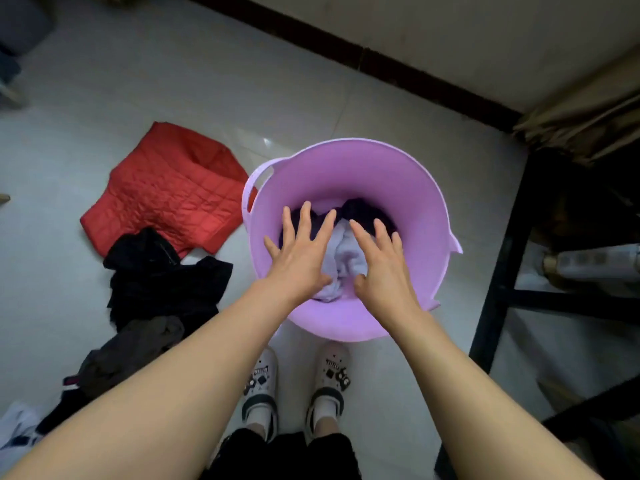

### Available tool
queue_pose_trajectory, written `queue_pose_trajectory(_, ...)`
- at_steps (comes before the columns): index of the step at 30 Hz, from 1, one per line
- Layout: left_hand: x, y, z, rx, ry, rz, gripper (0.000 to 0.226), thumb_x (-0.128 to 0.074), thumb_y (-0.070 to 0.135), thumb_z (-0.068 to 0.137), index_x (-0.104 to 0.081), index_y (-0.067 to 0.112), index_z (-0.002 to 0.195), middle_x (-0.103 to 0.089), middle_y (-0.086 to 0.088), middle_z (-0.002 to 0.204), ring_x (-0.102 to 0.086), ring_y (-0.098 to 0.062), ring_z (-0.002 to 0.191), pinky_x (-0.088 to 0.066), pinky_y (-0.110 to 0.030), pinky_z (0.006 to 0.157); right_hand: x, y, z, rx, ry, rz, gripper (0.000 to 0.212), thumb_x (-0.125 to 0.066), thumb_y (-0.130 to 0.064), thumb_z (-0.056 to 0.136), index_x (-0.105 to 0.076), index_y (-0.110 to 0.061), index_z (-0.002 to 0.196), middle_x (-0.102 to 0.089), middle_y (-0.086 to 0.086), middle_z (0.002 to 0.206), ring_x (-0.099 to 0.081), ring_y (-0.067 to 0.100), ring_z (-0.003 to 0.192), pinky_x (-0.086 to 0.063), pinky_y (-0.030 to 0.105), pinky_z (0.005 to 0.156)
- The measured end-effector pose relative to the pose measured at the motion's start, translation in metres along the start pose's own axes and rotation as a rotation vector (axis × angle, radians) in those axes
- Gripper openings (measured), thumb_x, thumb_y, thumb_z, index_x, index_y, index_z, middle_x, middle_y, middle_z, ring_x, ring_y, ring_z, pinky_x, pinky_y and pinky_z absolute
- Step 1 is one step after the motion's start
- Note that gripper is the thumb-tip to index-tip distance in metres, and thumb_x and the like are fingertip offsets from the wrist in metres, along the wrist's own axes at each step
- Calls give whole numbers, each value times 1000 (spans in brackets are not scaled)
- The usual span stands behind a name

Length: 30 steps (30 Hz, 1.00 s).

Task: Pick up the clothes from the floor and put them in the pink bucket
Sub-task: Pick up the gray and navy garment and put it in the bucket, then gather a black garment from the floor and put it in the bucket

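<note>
Both hands, left [299, 252] and right [382, 268], fingers spread and empty over the bucket [408, 188]: press the clothes [346, 251] down, then lift out.

Clothes [341, 252] inside upright pink bucket [349, 168]

dim, soft indoor light | glare on floor [266, 142] | edges warped, blurred

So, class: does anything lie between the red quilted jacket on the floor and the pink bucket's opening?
Nothing visible. The red jacket lies right beside the bucket, whose mouth is open; both hands hover over the clothes inside.
</note>
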<state>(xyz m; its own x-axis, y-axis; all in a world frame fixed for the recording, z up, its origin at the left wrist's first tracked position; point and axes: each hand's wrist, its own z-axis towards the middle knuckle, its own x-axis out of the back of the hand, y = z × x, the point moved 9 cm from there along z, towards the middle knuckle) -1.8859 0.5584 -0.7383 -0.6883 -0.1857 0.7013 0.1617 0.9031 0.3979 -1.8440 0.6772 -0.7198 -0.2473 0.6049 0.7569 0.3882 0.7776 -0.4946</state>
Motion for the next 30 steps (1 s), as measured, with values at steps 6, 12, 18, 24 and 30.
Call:
queue_pose_trajectory(6,3,-11,-23,-29,28,75,96,-66,37,84,2,34,150,17,-4,159,17,-33,145,-15,-71,106,-4,-16,-24,56,37,-45,83,-52,6,76,-27,-29,148,-17,12,156,-16,40,140,-34,57,104)
queue_pose_trajectory(12,9,-20,-74,-52,121,86,91,-62,45,85,0,33,150,13,-3,160,12,-32,146,-17,-70,107,-9,-35,-60,121,29,-127,78,-62,-6,78,-28,-21,147,-27,15,149,-23,38,137,-35,53,105)
queue_pose_trajectory(18,-21,-57,-166,43,201,74,95,-63,48,83,2,34,150,9,-4,160,9,-31,146,-20,-70,106,-45,-65,-129,284,-79,-141,75,-62,-9,79,-31,-16,147,-40,19,140,-34,40,130,-36,48,104)
queue_pose_trajectory(24,-69,-126,-299,218,414,-81,90,-67,42,82,-9,35,150,0,-4,161,3,-30,147,-23,-69,106,-82,-77,-235,464,-120,-58,67,-67,-19,82,-39,-13,143,-51,11,130,-43,31,123,-28,34,108)
queue_pose_trajectory(30,-170,-206,-394,411,331,-89,93,-67,42,82,-3,39,150,7,-1,161,10,-30,147,-17,-69,109,-203,-63,-318,480,-362,-120,72,-69,-23,83,-35,-21,146,-47,9,135,-38,26,128,-26,25,103)
